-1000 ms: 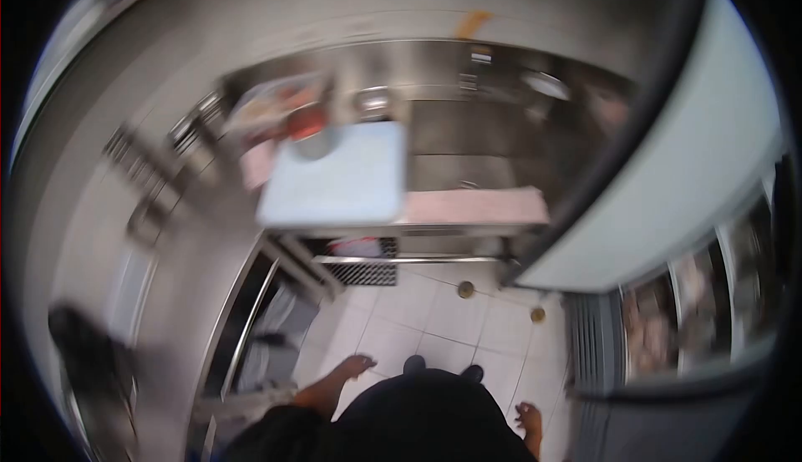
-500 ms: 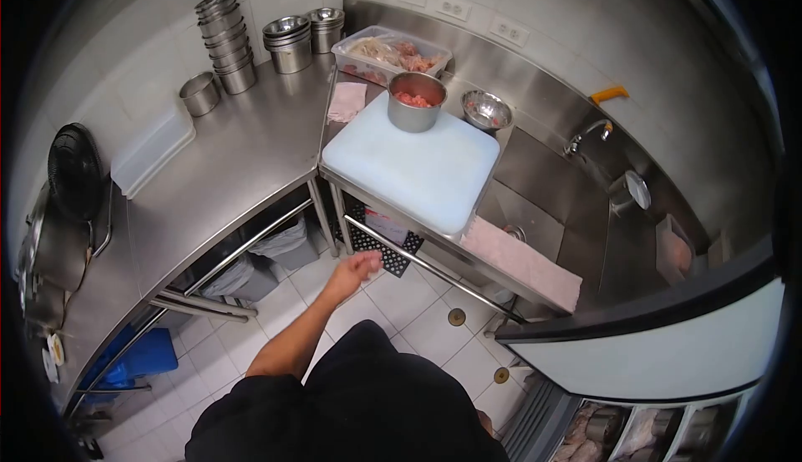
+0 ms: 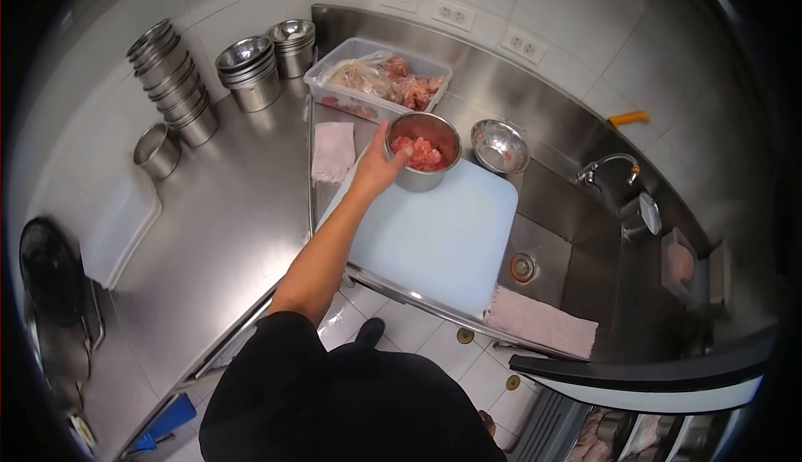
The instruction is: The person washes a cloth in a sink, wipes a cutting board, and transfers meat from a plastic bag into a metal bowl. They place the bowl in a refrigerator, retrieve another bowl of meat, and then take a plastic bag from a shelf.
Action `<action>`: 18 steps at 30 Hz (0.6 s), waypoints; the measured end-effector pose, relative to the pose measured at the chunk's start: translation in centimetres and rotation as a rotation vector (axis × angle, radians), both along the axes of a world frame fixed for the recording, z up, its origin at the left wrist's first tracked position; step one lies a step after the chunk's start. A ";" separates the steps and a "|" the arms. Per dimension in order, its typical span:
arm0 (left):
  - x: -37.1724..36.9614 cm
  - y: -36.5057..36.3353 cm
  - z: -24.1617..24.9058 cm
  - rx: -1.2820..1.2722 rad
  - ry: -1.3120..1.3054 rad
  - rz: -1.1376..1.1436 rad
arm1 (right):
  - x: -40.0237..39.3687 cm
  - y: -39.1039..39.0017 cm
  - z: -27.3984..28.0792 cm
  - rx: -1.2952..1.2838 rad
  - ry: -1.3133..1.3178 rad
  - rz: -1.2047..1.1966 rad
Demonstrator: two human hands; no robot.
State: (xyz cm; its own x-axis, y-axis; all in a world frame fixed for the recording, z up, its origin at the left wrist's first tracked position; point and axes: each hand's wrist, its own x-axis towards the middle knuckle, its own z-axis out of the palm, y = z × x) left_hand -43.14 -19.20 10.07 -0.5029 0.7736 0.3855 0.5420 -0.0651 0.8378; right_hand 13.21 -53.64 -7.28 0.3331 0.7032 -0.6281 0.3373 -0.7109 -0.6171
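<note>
My left hand (image 3: pixel 380 161) is closed on the near-left rim of a round steel container (image 3: pixel 434 180), thumb over the inside edge and fingers outside. Pieces of raw red meat (image 3: pixel 420 153) lie in it. The container is at the far edge of a white cutting board (image 3: pixel 426 245). Only a sliver of my right hand (image 3: pixel 486 421) shows beside my dark clothing at the bottom, its fingers hidden. Behind the container stands a clear plastic tub (image 3: pixel 334 103) of bagged meat, and a shiny steel bowl (image 3: pixel 499 146) is to the right.
Stacked steel containers (image 3: pixel 174 78) stand along the back left of the steel counter (image 3: pixel 225 211). A folded pink cloth (image 3: pixel 333 151) lies left of the board, another cloth (image 3: pixel 543 322) on the sink's front edge. The sink (image 3: pixel 543 249) and faucet (image 3: pixel 610 161) are at right.
My left hand has moved up and forward from over the floor and taken hold of the steel container's rim. The view has come closer to the counter.
</note>
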 end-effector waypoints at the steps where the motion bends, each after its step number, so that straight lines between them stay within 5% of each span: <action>1: -0.3 0.5 0.1 -0.055 -0.036 -0.022 | -1.1 -0.2 0.5 0.029 0.000 -0.056; 3: -0.4 0.7 0.6 -0.161 -0.110 -0.064 | -1.1 -1.0 -0.2 0.159 0.112 -0.173; 7: 0.1 1.6 -0.9 -0.146 -0.335 -0.312 | 0.0 1.0 0.0 0.353 -0.119 -0.173; 11: 3.1 -0.6 0.6 -0.159 -0.322 -0.457 | -2.5 7.0 7.4 0.551 -0.386 -0.127; 13: 4.0 -1.3 0.9 -0.210 -0.295 -0.476 | -3.4 10.2 10.0 0.654 -0.309 -0.214; 18: 4.4 -0.1 1.0 -0.299 -0.225 -0.567 | -14.2 20.0 20.2 0.938 -0.499 0.265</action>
State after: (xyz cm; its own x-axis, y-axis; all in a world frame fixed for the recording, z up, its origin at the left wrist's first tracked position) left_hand -38.74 -19.33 11.11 -0.0314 0.9984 0.0477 0.3029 -0.0360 0.9524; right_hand -0.98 -33.68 12.94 0.1689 0.9183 0.3581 0.7728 0.1021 -0.6264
